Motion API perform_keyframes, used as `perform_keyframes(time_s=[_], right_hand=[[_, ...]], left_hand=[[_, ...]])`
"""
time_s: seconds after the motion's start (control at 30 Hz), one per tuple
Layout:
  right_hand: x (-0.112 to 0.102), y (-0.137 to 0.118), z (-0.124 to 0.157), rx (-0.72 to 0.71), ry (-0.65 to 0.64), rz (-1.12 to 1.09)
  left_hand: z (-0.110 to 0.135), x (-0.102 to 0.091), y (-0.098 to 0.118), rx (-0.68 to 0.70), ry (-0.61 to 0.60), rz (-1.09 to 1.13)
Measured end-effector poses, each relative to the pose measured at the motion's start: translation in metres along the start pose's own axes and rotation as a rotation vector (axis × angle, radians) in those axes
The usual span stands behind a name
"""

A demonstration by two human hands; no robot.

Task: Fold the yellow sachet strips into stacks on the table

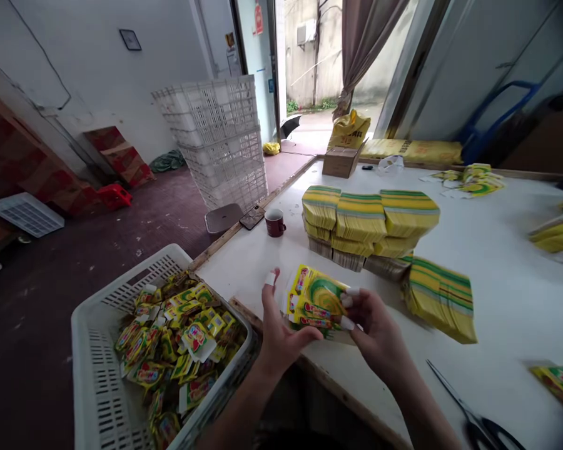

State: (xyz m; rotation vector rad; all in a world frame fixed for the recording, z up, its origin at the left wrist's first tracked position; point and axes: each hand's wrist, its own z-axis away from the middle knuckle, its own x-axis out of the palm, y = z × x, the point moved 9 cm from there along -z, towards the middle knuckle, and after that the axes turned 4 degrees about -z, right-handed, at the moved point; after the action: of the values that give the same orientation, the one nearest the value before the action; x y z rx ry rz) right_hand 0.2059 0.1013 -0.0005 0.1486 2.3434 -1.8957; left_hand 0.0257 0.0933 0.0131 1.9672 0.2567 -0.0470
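Note:
My right hand [378, 331] pinches a small fanned bunch of yellow and green printed packets [319, 297] by their right edge, above the table's near edge. White coverings show on several fingertips. My left hand [281, 334] is open at the left of the packets, index finger raised and thumb stretched out below them; whether it touches them I cannot tell. Behind the hands stand stacked bundles of flat yellow and green packaging [361, 219]. Another bundle [441, 297] leans at an angle to their right. Below my left hand sits a white plastic basket [96, 350] full of small yellow packets [192, 340].
Scissors [469, 412] lie at the table's near right. A maroon mug [274, 224] and a phone [252, 217] stand near the left edge. At the back are a cardboard box [340, 162] and loose packets [478, 181]. Stacked white crates [220, 137] stand on the floor.

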Motion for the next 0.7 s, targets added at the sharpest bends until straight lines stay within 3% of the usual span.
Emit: perform_keyframes(time_s=[0.1,0.2,0.3,0.4,0.47,0.53,0.7], right_hand=[[0.024,-0.023,0.012,-0.024,-0.063,-0.129],[0.052,-0.033,0.030,-0.028,-0.141,-0.184],[0.067,-0.030,0.043,-0.006,-0.175,-0.193],[0.071,-0.026,0.045,0.004,-0.204,-0.224],[0.062,-0.023,0.040,-0.003,-0.174,-0.238],[0.045,-0.020,0.034,-0.010,-0.105,-0.225],[0.001,0.000,0.025,0.070,-0.008,-0.217]], left_hand=[[0.012,0.009,-0.001,-0.182,0.101,0.514],[0.016,0.020,-0.004,-0.353,0.191,0.785],[0.017,0.017,-0.003,-0.404,0.277,0.771],[0.018,0.004,-0.006,-0.366,0.241,0.500],[0.020,-0.019,-0.014,-0.301,0.223,0.228],[0.023,-0.055,-0.034,-0.286,0.222,0.079],[0.040,-0.142,-0.113,-0.461,-0.012,-0.276]])
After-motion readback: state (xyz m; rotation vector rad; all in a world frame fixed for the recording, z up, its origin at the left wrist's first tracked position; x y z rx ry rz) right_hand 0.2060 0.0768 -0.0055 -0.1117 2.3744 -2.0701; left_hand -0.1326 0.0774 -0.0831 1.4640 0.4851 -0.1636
